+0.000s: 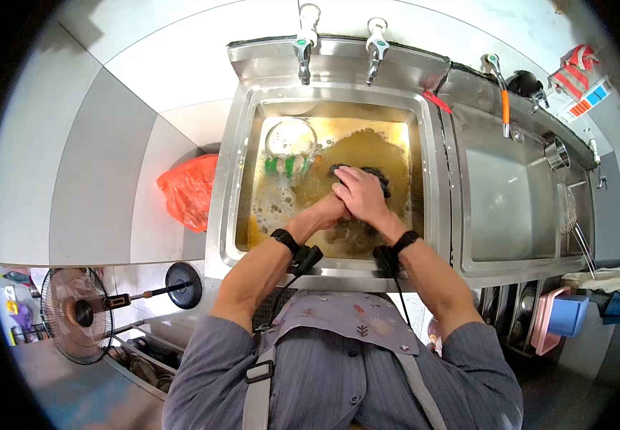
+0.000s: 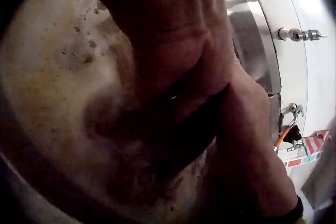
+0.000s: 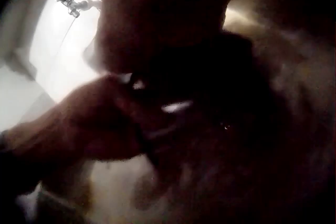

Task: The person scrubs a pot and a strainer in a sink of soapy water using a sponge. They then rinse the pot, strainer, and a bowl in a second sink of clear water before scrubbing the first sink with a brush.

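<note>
a dark bundle [image 1: 384,185] lies in the murky water [image 1: 363,147] of a sink basin [image 1: 435,172], right of the basin's middle, between its far and near edges. the right hand [image 1: 365,195] partly covers the left hand [image 1: 328,209], both at the dark bundle; how tightly either is closed, or whether it grips, cannot be told, the wrist views being too dark. likely faults: the dark bundle, if slick, may slip from the hands under uneven pressure; brisk rubbing may slop murky water over the near edge onto the apron [image 1: 338,319] or wet the black wrist devices [image 1: 308,259]; a wide stroke may knock the green-banded item [image 1: 288,166] toward the far left corner. labels: marks on the tap handles [image 1: 303,44] and the coloured panel [image 1: 589,99] are too small to read; no brand is legible.
</note>
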`<state>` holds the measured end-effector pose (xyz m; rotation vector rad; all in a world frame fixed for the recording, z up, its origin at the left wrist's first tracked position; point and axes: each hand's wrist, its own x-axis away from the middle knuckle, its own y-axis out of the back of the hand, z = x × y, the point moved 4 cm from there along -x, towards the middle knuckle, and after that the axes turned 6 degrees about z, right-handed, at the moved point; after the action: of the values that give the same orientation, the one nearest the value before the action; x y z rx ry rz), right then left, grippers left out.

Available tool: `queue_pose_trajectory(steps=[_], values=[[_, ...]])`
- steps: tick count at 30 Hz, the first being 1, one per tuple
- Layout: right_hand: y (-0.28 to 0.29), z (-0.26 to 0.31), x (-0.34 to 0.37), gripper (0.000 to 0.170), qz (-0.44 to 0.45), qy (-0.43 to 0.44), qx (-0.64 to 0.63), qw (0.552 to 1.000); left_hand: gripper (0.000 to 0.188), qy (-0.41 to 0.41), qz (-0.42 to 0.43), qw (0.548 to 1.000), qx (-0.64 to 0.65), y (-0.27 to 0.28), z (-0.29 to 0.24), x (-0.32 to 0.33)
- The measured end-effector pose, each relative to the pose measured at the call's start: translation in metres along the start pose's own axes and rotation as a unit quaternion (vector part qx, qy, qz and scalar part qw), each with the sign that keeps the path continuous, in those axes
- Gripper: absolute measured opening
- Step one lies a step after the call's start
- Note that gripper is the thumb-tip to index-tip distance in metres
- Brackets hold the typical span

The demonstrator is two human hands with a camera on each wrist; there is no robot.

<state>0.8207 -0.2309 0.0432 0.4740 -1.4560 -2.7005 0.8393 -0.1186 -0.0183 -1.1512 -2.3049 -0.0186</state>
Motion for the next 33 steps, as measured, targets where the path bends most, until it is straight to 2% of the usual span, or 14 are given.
queue_pose_trajectory(steps=[2, 5, 7, 9, 11, 13, 14, 17, 19, 21, 23, 25, 28, 33], values=[[0.003, -0.022, -0.013, 0.049, 0.068, -0.072, -0.037, 0.994, 0.040, 0.067, 0.024, 0.985, -0.156, 0.013, 0.014, -0.006], [0.013, -0.056, -0.025, 0.058, 0.266, -0.244, -0.126, 0.924, 0.039, 0.016, 0.086, 0.993, -0.080, 0.030, 0.036, -0.016], [-0.017, -0.118, -0.007, 0.077, 0.212, -0.327, -0.286, 0.875, 0.038, 0.045, 0.069, 0.995, -0.065, 0.013, -0.021, 0.031], [0.017, -0.098, 0.013, 0.092, 0.217, -0.492, -0.332, 0.775, 0.037, 0.072, 0.051, 0.995, -0.049, 0.010, -0.033, 0.042], [-0.040, -0.155, 0.032, 0.097, 0.182, -0.505, -0.498, 0.681, 0.045, -0.032, 0.047, 0.984, 0.168, 0.017, -0.017, 0.019], [-0.015, -0.105, 0.037, 0.098, 0.066, -0.559, -0.479, 0.674, 0.050, -0.010, 0.034, 0.980, 0.196, 0.017, -0.011, 0.008], [-0.023, -0.109, 0.036, 0.098, 0.065, -0.559, -0.477, 0.675, 0.047, -0.042, 0.017, 0.972, 0.230, 0.015, -0.012, 0.003], [-0.069, -0.140, 0.034, 0.092, -0.058, -0.454, -0.608, 0.648, 0.042, -0.046, -0.041, 0.963, 0.262, -0.002, -0.026, 0.006], [-0.032, -0.084, 0.023, 0.086, -0.094, -0.401, -0.556, 0.721, 0.040, -0.052, -0.091, 0.942, 0.319, -0.007, -0.016, -0.007], [-0.026, -0.067, 0.012, 0.083, -0.123, -0.370, -0.462, 0.797, 0.043, -0.094, -0.044, 0.939, 0.329, -0.014, -0.015, -0.022], [-0.014, -0.049, 0.009, 0.081, -0.064, -0.297, -0.372, 0.877, 0.045, -0.136, 0.012, 0.909, 0.393, -0.015, -0.016, -0.034], [0.000, -0.010, 0.013, 0.077, -0.111, -0.235, -0.264, 0.929, 0.061, -0.121, 0.016, 0.923, 0.366, -0.023, -0.027, -0.026], [0.006, 0.016, 0.022, 0.064, -0.031, -0.157, -0.238, 0.958, 0.086, -0.093, 0.016, 0.892, 0.441, -0.024, -0.037, -0.013], [-0.002, 0.017, 0.033, 0.059, -0.021, -0.076, -0.142, 0.987, 0.087, -0.052, -0.044, 0.872, 0.484, -0.022, -0.038, -0.003]])
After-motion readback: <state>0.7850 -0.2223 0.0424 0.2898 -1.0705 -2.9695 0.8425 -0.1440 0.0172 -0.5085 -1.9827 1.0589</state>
